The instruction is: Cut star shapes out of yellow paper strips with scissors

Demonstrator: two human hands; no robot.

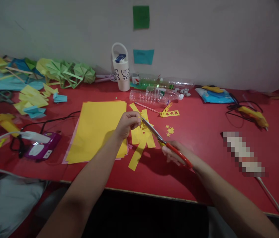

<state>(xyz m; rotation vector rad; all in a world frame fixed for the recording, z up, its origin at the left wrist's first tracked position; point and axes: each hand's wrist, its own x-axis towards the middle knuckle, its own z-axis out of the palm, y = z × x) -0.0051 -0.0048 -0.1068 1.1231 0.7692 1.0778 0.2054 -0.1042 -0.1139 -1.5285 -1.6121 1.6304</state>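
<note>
At the centre of the frame, your right hand (175,152) grips red-handled metal scissors (171,147), blades angled toward the upper left. Your left hand (128,125) is closed, fingertips beside the blade tips; whether they pinch anything you cannot tell. Beneath lie flat yellow paper strips (137,158); small yellow paper stars (171,130) lie just right of centre.

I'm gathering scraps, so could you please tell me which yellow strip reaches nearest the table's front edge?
The long strip slanting down-left, right of the yellow sheets; its lower end lies closer to the front table edge than the other strips.
</note>
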